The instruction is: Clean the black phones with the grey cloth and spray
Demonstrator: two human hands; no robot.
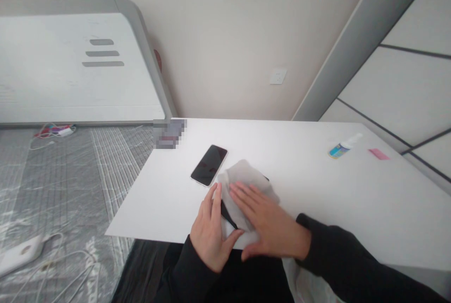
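Note:
A pale grey cloth [243, 171] lies spread over a dark flat object near the front of the white table [169, 199]. Only a black edge and corner of that flat object [229, 216] show; the cloth hides the rest, so I cannot tell its kind. My left hand [213, 228] grips it at the left, fingers along one edge and thumb at the near corner. Flat on top of the cloth rests my right hand [262, 218], fingers stretched out. A smartphone [209, 165] with a dark screen lies face up just beyond my left hand.
A small spray bottle [340, 150] with a blue label lies toward the right, beside a pink packet [379, 154]. A blurred-out item [169, 134] is at the far left corner. Cables and a white device [21, 253] lie on the plastic-covered floor or bedding left.

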